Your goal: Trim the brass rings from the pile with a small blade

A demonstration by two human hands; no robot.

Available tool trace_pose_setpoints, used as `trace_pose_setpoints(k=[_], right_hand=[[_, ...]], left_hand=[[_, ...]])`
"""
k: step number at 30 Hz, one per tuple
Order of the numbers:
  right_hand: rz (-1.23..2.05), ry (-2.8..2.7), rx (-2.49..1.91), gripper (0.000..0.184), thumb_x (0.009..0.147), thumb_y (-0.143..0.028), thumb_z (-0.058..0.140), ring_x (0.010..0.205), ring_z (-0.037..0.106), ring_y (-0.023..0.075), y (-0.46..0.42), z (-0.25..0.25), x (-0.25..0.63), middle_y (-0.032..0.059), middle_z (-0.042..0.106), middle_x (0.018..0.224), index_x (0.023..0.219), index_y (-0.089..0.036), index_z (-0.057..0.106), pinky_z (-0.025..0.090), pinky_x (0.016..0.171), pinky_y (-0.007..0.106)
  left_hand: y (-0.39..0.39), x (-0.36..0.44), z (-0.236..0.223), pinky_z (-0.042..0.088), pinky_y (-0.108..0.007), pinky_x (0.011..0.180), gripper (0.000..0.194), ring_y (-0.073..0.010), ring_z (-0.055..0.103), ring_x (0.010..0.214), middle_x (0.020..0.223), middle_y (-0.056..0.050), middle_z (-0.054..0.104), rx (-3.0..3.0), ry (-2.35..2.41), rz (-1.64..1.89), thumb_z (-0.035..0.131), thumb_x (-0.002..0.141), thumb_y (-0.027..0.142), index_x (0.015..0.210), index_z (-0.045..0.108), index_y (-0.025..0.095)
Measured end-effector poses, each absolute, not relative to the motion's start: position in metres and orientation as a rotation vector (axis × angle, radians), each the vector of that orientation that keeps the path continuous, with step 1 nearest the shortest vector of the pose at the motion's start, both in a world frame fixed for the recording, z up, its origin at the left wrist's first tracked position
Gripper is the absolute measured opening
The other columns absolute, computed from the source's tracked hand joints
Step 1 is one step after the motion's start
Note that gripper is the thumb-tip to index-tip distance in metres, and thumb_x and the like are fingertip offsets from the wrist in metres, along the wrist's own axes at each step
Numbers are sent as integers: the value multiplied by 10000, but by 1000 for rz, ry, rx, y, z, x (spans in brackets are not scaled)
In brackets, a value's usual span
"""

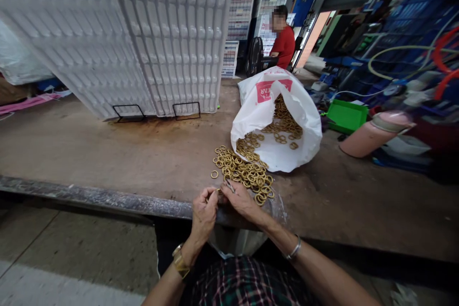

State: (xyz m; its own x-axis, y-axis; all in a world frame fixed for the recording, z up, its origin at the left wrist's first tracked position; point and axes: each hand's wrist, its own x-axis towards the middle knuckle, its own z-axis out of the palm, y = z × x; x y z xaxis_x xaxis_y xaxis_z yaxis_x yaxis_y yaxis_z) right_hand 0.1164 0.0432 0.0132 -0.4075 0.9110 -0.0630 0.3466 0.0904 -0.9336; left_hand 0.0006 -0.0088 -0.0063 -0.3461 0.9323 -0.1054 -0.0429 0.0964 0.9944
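Note:
At the table's front edge, my left hand (204, 212) pinches a small brass-coloured ring (217, 191), mostly covered by the fingers. Close against it, my right hand (242, 199) is closed around a small metal tool (230, 185); only a short grey piece shows, so its kind is unclear. Just beyond both hands lies a pile of brass-coloured rings (247, 172). One loose ring (214, 174) rests left of the pile. Behind, a white plastic sack (290, 158) with red print lies on its side, its mouth towards me and more rings inside.
Upright clear plastic trays (175, 43) stand at the back left in black wire holders (186, 111). Right of the sack are a green dustpan-like tray (346, 117) and a pink cylinder (375, 134). A person in red (285, 48) sits beyond the wooden table (89, 153).

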Motion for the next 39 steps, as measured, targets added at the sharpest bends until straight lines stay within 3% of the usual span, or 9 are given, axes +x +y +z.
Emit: trace_pose_setpoints(k=[13, 20, 25, 29, 39], right_hand=[[1311, -1759, -1174, 221, 778, -290, 439, 529, 402, 88, 36, 4, 133, -48, 434, 540, 594, -172, 473, 317, 519, 204], [1352, -1669, -1181, 210, 797, -270, 410, 536, 477, 98, 37, -4, 134, -31, 508, 557, 665, -161, 531, 362, 545, 202], [1032, -1980, -1262, 179, 793, -195, 392, 573, 493, 115, 33, -11, 138, -3, 549, 599, 722, -169, 554, 324, 552, 207], [756, -2341, -1262, 177, 712, -102, 419, 605, 500, 126, 27, -11, 141, 23, 594, 664, 767, -172, 572, 283, 558, 221], [587, -2569, -1327, 249, 756, -111, 391, 683, 569, 152, 23, -3, 138, 68, 658, 810, 911, -160, 581, 277, 557, 244]], left_hand=[[-19, 18, 7, 269, -159, 353, 305, -49, 407, 393, 535, 54, 488, 687, 1246, 1172, 599, 685, 457, 706, 495, 170], [-23, 22, 12, 260, -153, 358, 321, -39, 390, 400, 541, 65, 467, 633, 1128, 1193, 616, 681, 460, 735, 504, 164], [-25, 22, 9, 277, -158, 369, 299, -42, 393, 409, 544, 64, 476, 674, 1154, 1225, 605, 709, 442, 714, 480, 170], [-25, 21, 3, 295, -158, 383, 302, -45, 403, 419, 546, 61, 479, 785, 1221, 1244, 546, 753, 465, 727, 487, 169], [-29, 17, -4, 310, -151, 376, 306, -50, 408, 416, 537, 57, 476, 875, 1357, 1213, 515, 768, 471, 729, 481, 170]])
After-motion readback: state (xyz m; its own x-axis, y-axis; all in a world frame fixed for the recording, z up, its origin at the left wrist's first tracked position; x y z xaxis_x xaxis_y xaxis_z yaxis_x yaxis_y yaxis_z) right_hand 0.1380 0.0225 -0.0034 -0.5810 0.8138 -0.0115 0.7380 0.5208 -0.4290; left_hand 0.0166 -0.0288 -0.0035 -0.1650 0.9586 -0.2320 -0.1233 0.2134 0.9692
